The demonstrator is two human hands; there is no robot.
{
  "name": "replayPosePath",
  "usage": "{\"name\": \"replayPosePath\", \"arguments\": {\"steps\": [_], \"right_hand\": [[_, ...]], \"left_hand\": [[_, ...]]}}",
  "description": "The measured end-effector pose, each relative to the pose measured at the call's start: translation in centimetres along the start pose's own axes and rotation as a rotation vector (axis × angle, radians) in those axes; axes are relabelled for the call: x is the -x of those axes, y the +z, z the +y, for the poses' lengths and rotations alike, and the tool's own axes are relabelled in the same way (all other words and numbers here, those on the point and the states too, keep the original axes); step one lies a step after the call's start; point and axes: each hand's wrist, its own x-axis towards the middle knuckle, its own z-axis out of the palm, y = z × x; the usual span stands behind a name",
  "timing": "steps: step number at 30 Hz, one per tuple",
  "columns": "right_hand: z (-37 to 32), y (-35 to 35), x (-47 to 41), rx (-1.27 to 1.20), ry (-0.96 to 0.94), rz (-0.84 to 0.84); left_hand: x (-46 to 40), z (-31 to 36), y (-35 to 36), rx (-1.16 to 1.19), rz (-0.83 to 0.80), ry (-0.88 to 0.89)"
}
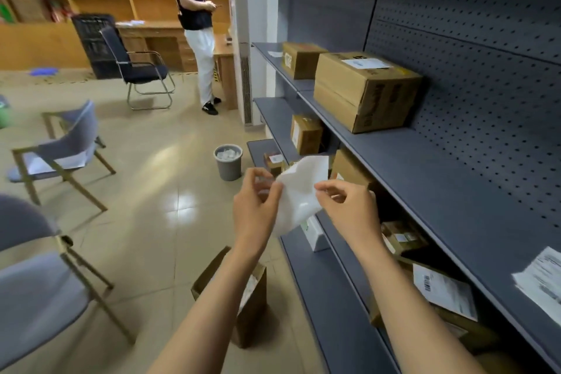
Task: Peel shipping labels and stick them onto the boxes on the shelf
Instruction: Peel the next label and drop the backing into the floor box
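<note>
Pinching a white label sheet [299,191] between them, both hands are closed on its edges in front of the grey shelf [425,179]: the left hand [256,206] grips the left edge with thumb and fingers, the right hand [349,206] nips the right edge. The sheet is curled and blurred, so whether a sticker has lifted off its backing cannot be told, and no print on it is legible. On the upper shelf board sits a large cardboard box [364,91] with a white label on its lid; the dark lettering on its side is too smeared to read. A smaller box [300,59] stands behind it. Lower boards hold more boxes, partly hidden by the sheet and the forearms; one labelled box [440,291] shows a barcode, its text unreadable. A stack of label sheets [543,282] is cut off at the right edge. On the floor, a brown carton [243,307] is half covered by the left forearm, and a grey bin [228,162] holds white scraps.
</note>
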Motion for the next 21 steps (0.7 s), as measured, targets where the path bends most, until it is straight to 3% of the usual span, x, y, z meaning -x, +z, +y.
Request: {"name": "replayPosePath", "arguments": {"steps": [13, 21], "right_hand": [[-2.4, 15.8, -4.6, -0.029, 0.057, -0.170], [-0.2, 22.9, -6.1, -0.005, 0.103, -0.339]], "left_hand": [[-8.1, -9.8, -9.1, -0.150, -0.032, -0.076], [-9.9, -15.9, -10.6, -0.234, -0.014, -0.183]]}}
